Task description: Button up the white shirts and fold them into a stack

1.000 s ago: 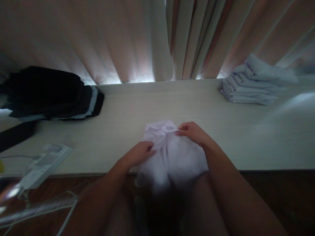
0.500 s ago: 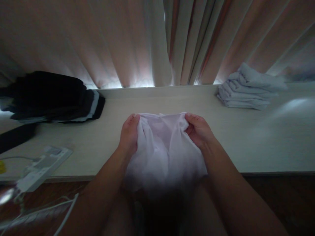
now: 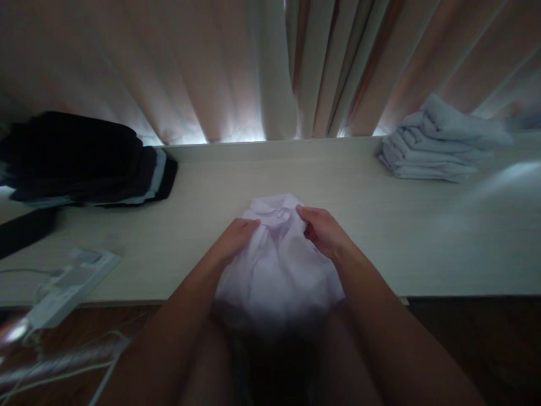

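A thin white shirt (image 3: 276, 276) hangs from my two hands, over the front edge of the table and down toward my lap. Its upper edge is bunched into a collar-like fold that rests over the tabletop, while its lower part fades into shadow. My left hand (image 3: 239, 237) pinches the cloth at the left of this fold, thumb on top. On the other side, my right hand (image 3: 323, 228) grips the fabric between thumb and curled fingers. Cloth partly hides the fingers of my left hand.
A pale wooden table (image 3: 203, 192) runs across the view before curtains (image 3: 220, 67). Dark folded clothes (image 3: 80, 158) are stacked at left, folded white cloths (image 3: 439, 144) at right. A power strip (image 3: 71, 287) with cables lies at the left front edge.
My hands have come closer together and slightly lower. The shirt's upper edge, stretched flat between them before, is now gathered, with a fold standing up beyond my fingers.
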Action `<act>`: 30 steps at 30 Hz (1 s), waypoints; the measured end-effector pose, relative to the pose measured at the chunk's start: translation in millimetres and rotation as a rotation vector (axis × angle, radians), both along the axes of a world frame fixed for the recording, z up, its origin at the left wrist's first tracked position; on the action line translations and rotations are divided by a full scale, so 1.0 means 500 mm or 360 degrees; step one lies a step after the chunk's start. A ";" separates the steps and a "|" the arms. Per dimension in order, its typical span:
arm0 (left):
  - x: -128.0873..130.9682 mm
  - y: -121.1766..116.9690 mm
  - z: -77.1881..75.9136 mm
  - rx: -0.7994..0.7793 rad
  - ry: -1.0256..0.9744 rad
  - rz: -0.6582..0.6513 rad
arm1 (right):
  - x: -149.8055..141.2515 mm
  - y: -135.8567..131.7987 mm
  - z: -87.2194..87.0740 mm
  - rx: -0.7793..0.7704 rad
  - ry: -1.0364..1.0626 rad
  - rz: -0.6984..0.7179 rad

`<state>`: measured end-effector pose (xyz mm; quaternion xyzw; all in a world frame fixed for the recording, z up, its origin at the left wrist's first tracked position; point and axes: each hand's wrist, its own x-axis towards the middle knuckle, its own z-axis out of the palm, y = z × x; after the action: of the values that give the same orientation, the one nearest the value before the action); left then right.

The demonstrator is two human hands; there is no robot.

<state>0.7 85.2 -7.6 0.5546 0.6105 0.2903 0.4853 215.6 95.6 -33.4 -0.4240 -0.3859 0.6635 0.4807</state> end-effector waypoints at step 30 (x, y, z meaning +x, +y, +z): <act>-0.177 -0.010 -0.012 0.0099 0.0304 -0.0719 | 0.069 0.045 0.022 -0.0002 0.0181 -0.0401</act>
<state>-87.9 80.0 -13.5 0.7165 0.5049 0.1393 0.4607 250.1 117.9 -22.3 -0.4311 -0.3014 0.6211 0.5810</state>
